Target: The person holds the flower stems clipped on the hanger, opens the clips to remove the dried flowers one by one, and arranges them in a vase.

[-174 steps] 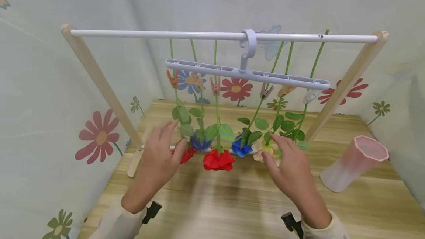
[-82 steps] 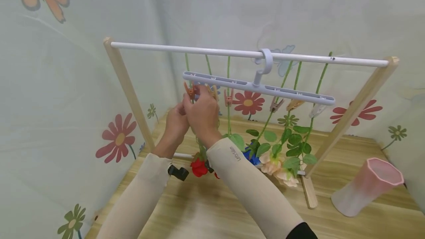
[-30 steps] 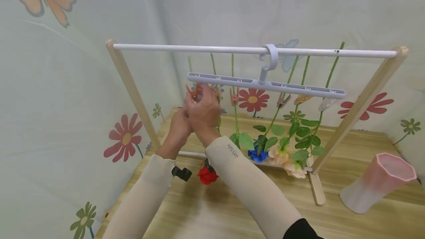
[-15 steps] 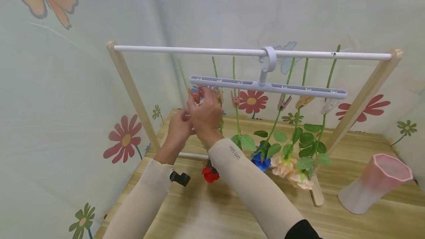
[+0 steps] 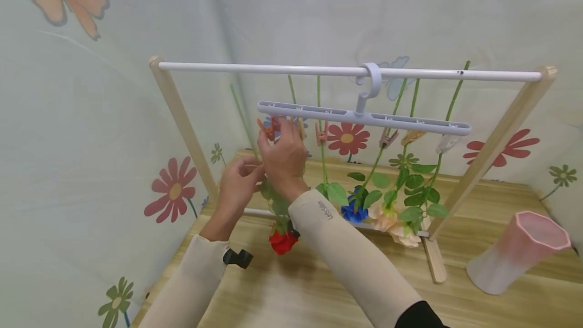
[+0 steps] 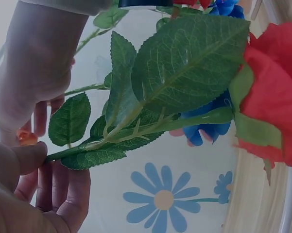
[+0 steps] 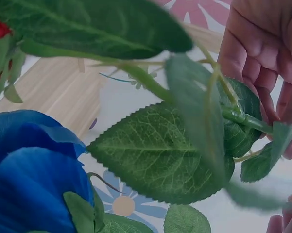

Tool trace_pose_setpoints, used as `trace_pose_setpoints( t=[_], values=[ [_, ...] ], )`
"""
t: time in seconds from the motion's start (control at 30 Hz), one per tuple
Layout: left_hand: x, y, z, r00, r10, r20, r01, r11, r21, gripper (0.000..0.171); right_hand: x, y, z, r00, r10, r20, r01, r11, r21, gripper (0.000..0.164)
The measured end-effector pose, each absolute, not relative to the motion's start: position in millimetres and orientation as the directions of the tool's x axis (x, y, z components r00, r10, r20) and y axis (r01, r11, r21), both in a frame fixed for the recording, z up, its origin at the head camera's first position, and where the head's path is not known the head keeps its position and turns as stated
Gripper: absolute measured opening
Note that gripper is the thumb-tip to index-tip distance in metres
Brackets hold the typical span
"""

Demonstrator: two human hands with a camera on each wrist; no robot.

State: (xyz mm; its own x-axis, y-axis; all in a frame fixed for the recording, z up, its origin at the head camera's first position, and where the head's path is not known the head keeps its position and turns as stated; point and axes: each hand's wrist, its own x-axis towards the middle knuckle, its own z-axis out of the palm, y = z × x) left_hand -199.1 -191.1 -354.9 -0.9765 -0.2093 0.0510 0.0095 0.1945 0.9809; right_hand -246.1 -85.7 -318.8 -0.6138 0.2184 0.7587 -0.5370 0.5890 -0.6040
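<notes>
Your left hand [image 5: 238, 181] is closing thumb and fingers lightly on the green stem of the red rose [image 5: 282, 243], which is hanging head down below your hands. Your right hand [image 5: 286, 155] is pinching the orange clip [image 5: 267, 128] between thumb and fingertips, under the left end of the grey hanger [image 5: 314, 112]; the rose's upper stem is slanting up just left of that clip. Further right, the pink clip [image 5: 321, 134] and others are gripping stems, with a blue flower [image 5: 354, 210] and peach flowers [image 5: 384, 216] dangling upside down. The hanger is hooking over the white rod [image 5: 255, 69]. Beyond the frame's right leg, a pink-and-white vase [image 5: 514, 254] is standing on the wooden table [image 5: 282, 297].
</notes>
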Motion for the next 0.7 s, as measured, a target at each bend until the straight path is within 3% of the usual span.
trace_pose_setpoints(
  t=[0.27,0.7],
  values=[
    [-190,-198,-351,-0.964,-0.220,0.150,0.098,0.228,0.969,0.023,-246,-83,-319,-0.589,0.218,0.779,-0.552,0.596,-0.584,0.026],
    [-180,-203,-338,-0.938,-0.246,0.244,0.115,0.444,0.888,0.032,-245,-78,-322,-0.532,0.200,0.823,-0.588,0.612,-0.529,0.024]
  ],
)
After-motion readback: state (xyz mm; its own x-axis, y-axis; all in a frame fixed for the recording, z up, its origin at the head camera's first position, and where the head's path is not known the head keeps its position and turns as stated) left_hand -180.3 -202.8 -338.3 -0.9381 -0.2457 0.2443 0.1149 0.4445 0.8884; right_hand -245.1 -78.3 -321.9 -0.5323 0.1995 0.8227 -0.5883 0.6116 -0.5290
